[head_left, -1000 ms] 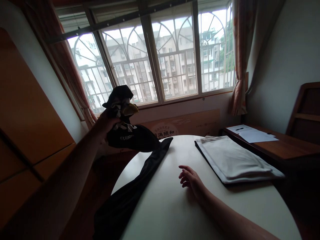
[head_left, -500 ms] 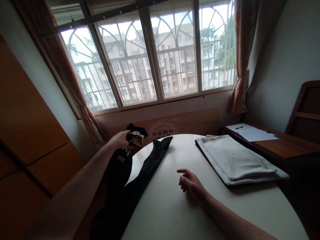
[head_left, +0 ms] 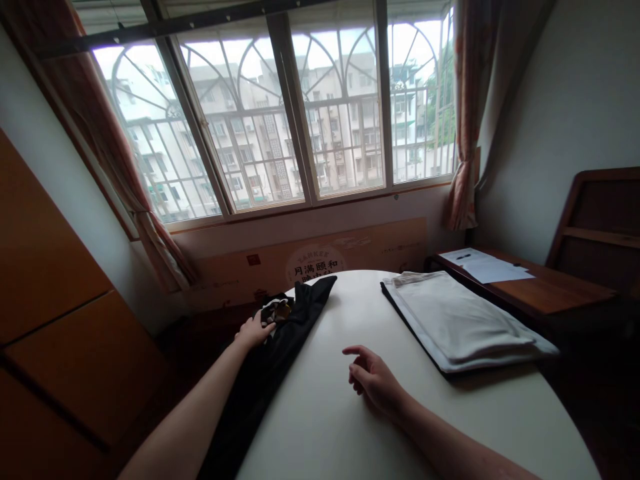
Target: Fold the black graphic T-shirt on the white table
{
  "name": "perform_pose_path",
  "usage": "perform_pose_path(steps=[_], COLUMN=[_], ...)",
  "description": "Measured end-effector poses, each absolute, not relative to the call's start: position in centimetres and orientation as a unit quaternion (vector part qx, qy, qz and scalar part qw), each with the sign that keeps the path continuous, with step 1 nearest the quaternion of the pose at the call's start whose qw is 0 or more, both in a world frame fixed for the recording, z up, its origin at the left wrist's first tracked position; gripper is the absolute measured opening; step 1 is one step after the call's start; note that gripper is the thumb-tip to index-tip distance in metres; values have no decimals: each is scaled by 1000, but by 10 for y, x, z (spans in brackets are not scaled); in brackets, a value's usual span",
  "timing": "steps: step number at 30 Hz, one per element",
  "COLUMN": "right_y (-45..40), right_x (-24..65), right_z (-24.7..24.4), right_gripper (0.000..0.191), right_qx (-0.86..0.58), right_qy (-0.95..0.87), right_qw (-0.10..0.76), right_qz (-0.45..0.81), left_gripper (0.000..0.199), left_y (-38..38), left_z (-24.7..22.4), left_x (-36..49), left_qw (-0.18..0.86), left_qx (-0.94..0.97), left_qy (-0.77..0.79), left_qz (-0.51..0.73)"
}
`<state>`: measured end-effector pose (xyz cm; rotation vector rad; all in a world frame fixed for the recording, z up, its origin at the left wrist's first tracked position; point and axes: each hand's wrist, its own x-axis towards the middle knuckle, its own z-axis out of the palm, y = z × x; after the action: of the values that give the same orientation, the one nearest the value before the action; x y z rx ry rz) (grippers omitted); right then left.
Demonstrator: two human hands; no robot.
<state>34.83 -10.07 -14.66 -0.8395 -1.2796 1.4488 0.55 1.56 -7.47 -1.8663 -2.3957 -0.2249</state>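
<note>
A black garment [head_left: 265,380] with a white-and-yellow print lies along the left edge of the white round table [head_left: 320,413], part of it hanging over the side. My left hand [head_left: 254,331] rests at the printed part, its fingers closed on the cloth. My right hand [head_left: 373,377] is over the middle of the table and holds nothing; its index finger points left, with the other fingers loosely curled. To its right lies a flat stack of folded clothes [head_left: 460,320], light grey on top and black at the bottom.
Behind the stack stands a brown wooden desk [head_left: 565,290] with white papers [head_left: 487,265] and a pen on it. A printed cardboard panel [head_left: 370,250] leans below the window. An orange-brown cabinet [head_left: 75,360] stands at the left, a wooden chair back [head_left: 600,220] at the right.
My left hand has come down and a little right, laying the raised, hanging part of the black garment onto the rest at the table edge. My right hand keeps nearly the same pose.
</note>
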Motion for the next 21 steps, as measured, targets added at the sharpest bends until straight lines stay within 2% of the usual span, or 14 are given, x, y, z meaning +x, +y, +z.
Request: perform_pose_path(steps=[3, 5, 9, 12, 15, 18, 21], right_y=[-100, -99, -97, -93, -87, -81, -77], right_x=[348, 347, 346, 348, 355, 366, 378], right_z=[-148, -149, -152, -154, -153, -148, -144], right_gripper=[42, 43, 46, 48, 46, 43, 42], right_qx=[-350, -348, -353, -362, -382, -405, -418], right_qy=[-537, -538, -543, -548, -543, -551, -608], right_qw=[493, 493, 491, 503, 534, 552, 521], right_qz=[588, 589, 582, 563, 524, 477, 430], left_gripper=[60, 56, 48, 39, 38, 29, 28], left_y=[-7, -27, -61, -78, -96, -111, -111], left_z=[-65, -64, -66, -68, -69, -68, -61], left_x=[29, 50, 90, 115, 146, 175, 187], left_qw=[119, 118, -1, -52, -140, -285, -410], left_qx=[-621, -648, -675, -717, -763, -798, -805], left_qy=[-769, -749, -737, -694, -629, -523, -416], left_qz=[-94, -69, 38, 48, 58, 91, 106])
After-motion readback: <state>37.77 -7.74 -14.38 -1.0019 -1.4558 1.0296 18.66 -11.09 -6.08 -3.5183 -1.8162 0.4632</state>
